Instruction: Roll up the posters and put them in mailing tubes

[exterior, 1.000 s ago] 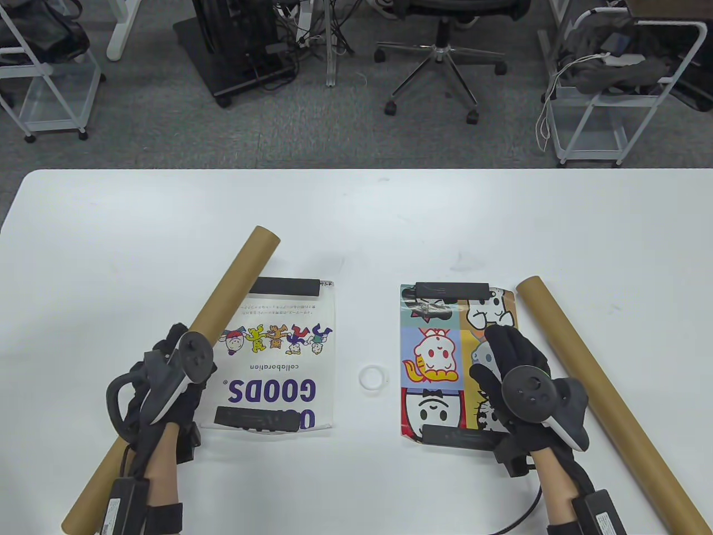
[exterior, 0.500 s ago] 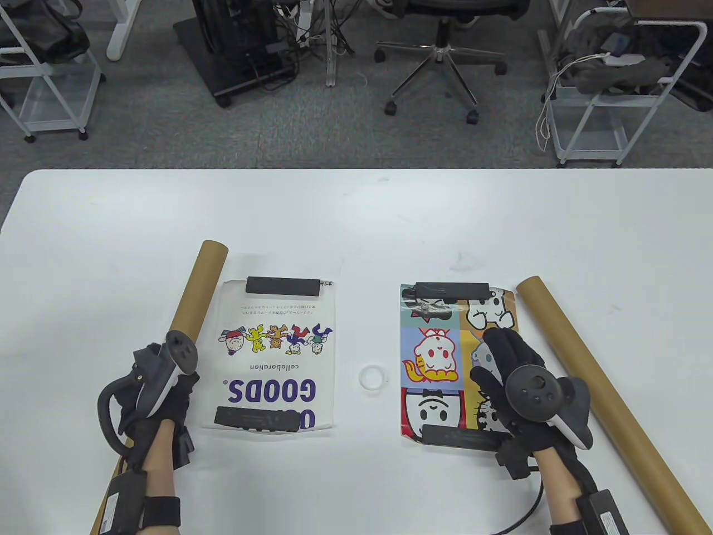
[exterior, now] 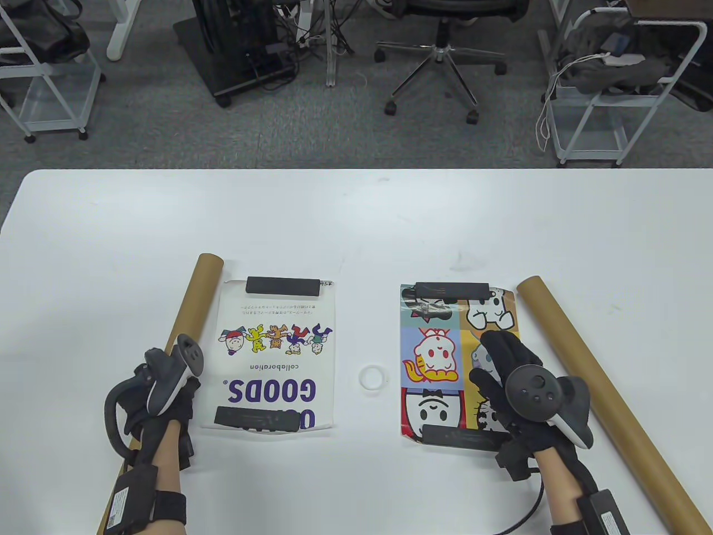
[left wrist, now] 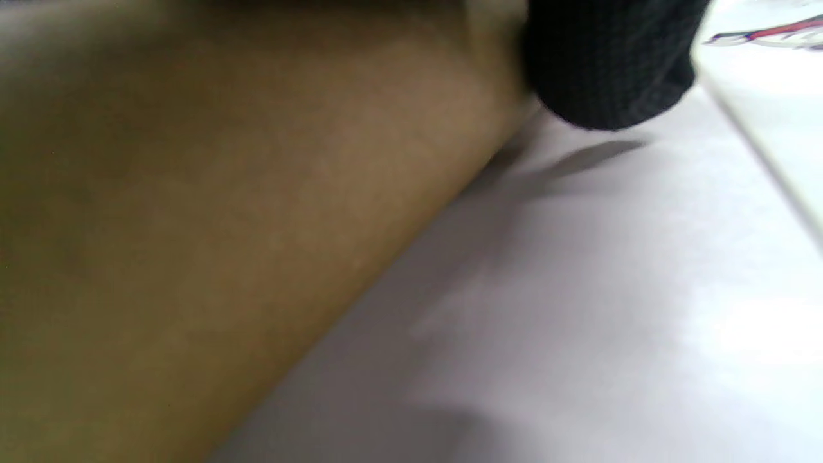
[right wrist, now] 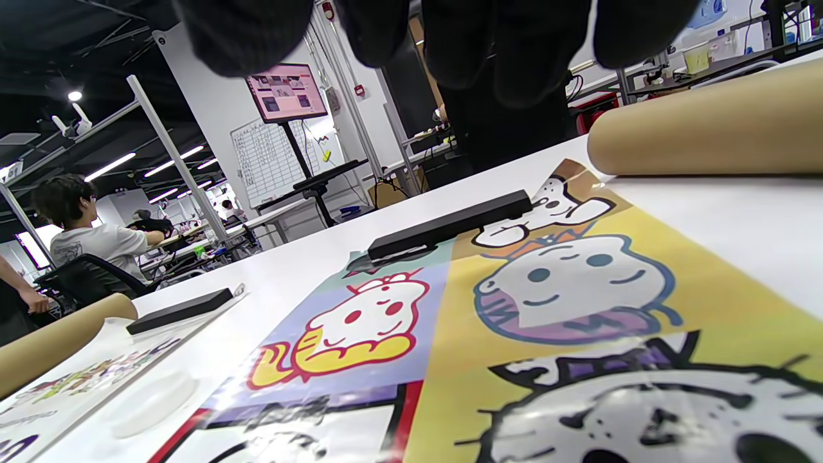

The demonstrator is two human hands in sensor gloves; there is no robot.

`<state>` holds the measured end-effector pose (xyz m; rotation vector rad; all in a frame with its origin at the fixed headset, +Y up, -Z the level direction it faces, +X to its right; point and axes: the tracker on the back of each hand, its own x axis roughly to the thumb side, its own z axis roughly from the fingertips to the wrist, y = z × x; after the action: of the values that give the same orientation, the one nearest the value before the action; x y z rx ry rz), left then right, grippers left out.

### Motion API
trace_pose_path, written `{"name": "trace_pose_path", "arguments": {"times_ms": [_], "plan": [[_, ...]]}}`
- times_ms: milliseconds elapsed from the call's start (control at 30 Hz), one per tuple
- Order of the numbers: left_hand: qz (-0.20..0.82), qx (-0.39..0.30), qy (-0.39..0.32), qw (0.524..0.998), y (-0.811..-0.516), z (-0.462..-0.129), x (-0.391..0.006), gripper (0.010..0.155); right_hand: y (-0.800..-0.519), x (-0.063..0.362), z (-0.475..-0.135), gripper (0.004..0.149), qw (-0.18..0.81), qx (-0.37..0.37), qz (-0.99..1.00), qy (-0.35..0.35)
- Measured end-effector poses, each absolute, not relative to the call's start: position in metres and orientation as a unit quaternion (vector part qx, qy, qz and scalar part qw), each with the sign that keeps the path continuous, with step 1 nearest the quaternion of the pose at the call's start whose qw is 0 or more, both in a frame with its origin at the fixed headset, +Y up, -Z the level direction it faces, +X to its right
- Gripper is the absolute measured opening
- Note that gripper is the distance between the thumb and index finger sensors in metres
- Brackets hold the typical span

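left hand (exterior: 159,398): grips left tube (exterior: 192,301), just left of white poster (exterior: 276,356)
right hand (exterior: 518,384): fingers flat on colour poster (exterior: 440,356)
handling: paper light, creases easily; likely roll from a short edge

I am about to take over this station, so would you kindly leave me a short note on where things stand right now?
Left hand: its grip is on the left mailing tube, which lies beside the white poster.
Right hand: fingers straight, resting flat on the colourful poster.
The right mailing tube lies untouched to the right of that poster.
Both posters lie flat, each with a black bar at its far end and near end, e.g.. A white ring sits between the posters.
Done: nothing rolled.
Left: remove the bars, roll both posters, slide them into the tubes.
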<state>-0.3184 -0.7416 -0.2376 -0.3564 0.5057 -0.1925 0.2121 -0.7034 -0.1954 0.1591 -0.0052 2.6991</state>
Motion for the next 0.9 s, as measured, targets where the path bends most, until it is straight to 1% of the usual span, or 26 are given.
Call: {"name": "trace_pose_path", "arguments": {"times_ms": [167, 333, 433, 533, 633, 767, 900], "plan": [[-0.082, -0.178, 0.247, 0.949, -0.736, -0.237, -0.318, 0.096, -0.703, 0.213, -0.195, 0.070, 0.220, 0.057, 0.974, -0.004], [-0.099, -0.127, 0.241, 0.957, -0.716, -0.234, -0.306, 0.096, -0.701, 0.213, -0.195, 0.070, 0.226, 0.063, 0.972, -0.006], [-0.101, -0.093, 0.217, 0.966, -0.700, -0.234, -0.284, 0.095, -0.701, 0.212, -0.194, 0.070, 0.227, 0.066, 0.972, -0.008], [-0.119, -0.076, 0.196, 0.970, -0.689, -0.240, -0.262, 0.094, -0.702, 0.211, -0.194, 0.070, 0.225, 0.069, 0.972, -0.004], [-0.134, -0.073, 0.177, 0.972, -0.680, -0.246, -0.244, 0.094, -0.701, 0.213, -0.196, 0.070, 0.233, 0.065, 0.970, -0.005], [-0.120, -0.075, 0.150, 0.978, -0.663, -0.259, -0.219, 0.093, -0.704, 0.215, -0.196, 0.070, 0.235, 0.066, 0.970, 0.001], [-0.116, -0.063, 0.128, 0.983, -0.650, -0.274, -0.198, 0.094, -0.705, 0.214, -0.197, 0.070, 0.235, 0.066, 0.970, 0.004]]}}
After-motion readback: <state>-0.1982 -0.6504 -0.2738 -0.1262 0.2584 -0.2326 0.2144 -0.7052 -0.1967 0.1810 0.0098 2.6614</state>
